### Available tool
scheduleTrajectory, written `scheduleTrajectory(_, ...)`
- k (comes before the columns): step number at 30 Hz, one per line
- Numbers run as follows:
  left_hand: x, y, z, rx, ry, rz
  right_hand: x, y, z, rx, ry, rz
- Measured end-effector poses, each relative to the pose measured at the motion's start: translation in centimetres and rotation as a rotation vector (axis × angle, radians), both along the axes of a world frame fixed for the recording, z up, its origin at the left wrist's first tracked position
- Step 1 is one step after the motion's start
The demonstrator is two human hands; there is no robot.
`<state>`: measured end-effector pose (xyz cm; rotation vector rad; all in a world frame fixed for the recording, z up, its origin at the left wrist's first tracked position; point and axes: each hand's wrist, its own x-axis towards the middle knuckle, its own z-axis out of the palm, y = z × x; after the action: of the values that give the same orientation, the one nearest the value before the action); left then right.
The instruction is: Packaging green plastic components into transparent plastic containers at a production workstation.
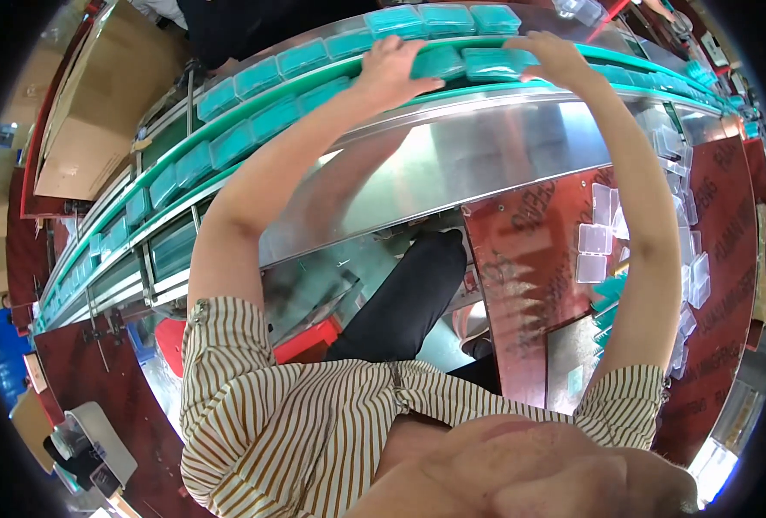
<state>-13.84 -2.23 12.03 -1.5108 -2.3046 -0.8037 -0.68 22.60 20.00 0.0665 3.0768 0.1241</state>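
Observation:
My left hand (391, 72) is over the near lane of a conveyor, fingers and thumb spread at the left end of a teal plastic box (439, 64). To its right, my right hand (555, 59) curves its fingers and thumb around the right end of another teal box (491, 64). The two boxes lie end to end between my hands. Their undersides are hidden, and I cannot tell whether my left hand touches its box.
More teal boxes (303, 59) line the far lane, beyond a green guide rail (314, 69). A steel ledge (452, 155) runs along the near side. Clear plastic cases (593, 239) lie on a red board (529, 285) at right. A large cardboard box (98, 104) stands at left.

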Motion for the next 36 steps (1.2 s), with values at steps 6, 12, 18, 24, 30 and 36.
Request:
scheduleTrajectory(6, 0.3, -1.4, -0.6, 0.043, 0.006, -0.085, -1.6, -1.2, -1.5, -0.019, 0.038, 0.057)
scheduleTrajectory(12, 4.7, 3.1, 1.1, 0.173, 0.16, -0.146, -0.5, 2.6, -2.2, -0.278, 0.669, -0.151)
scheduleTrajectory(18, 10.7, 8.0, 0.0, 0.306, 0.112, -0.214, 4.1, -8.8, -1.9, -0.619, 1.505, -0.315)
scheduleTrajectory(24, 19.2, 10.9, -3.7, 0.231, -0.245, -0.562, 19.3, -25.1, -6.5, -0.828, 1.215, -0.416)
scheduleTrajectory(30, 30.2, 11.9, -3.5, 0.299, -0.103, -0.829, 36.2, -33.6, -11.5, -0.952, 0.906, -0.929)
scheduleTrajectory(36, 30.1, 10.6, -6.1, 0.036, 0.131, -0.828, 42.9, -36.1, -11.2, -0.853, 1.041, -1.251)
